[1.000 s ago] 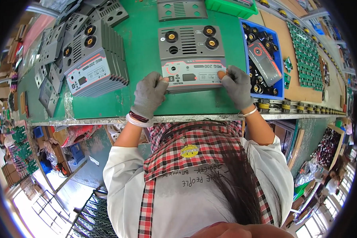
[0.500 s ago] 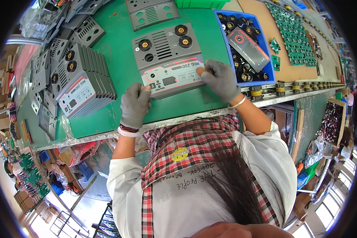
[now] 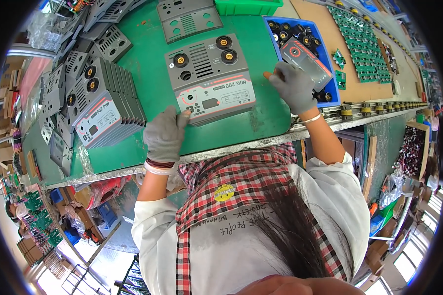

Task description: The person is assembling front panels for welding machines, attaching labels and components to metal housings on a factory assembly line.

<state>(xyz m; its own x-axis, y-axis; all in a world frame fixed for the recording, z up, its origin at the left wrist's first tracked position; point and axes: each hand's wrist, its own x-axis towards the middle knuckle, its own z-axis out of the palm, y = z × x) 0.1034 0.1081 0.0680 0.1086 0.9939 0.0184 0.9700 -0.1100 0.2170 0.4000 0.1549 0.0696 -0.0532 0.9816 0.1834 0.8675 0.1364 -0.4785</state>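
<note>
A grey metal front panel (image 3: 209, 78) with slots and a white-and-red label strip lies on the green mat before me. Three black round sockets with brass centres sit in its far part; one round hole beside them has no socket. At its near left corner is my gloved left hand (image 3: 165, 132), closed, its bare thumb tip on the panel's edge; its other fingers are partly hidden. My gloved right hand (image 3: 294, 88) is off the panel, over the near left side of a blue bin (image 3: 332, 101). Its fingers bend loosely, the thumb sticks out leftward, and nothing shows in it.
Black sockets and a dark printed plate (image 3: 307, 64) fill the bin. Stacked labelled panels (image 3: 101, 105) stand at left, with loose grey panels (image 3: 113, 43) behind. Another panel (image 3: 189, 22) and a green tray (image 3: 248, 7) lie farther off. Green circuit boards (image 3: 362, 49) cover cardboard at right.
My right hand has let go of the panel's right side and moved right and away from me to the bin. My left hand has shifted slightly left and nearer me, still at the panel's corner.
</note>
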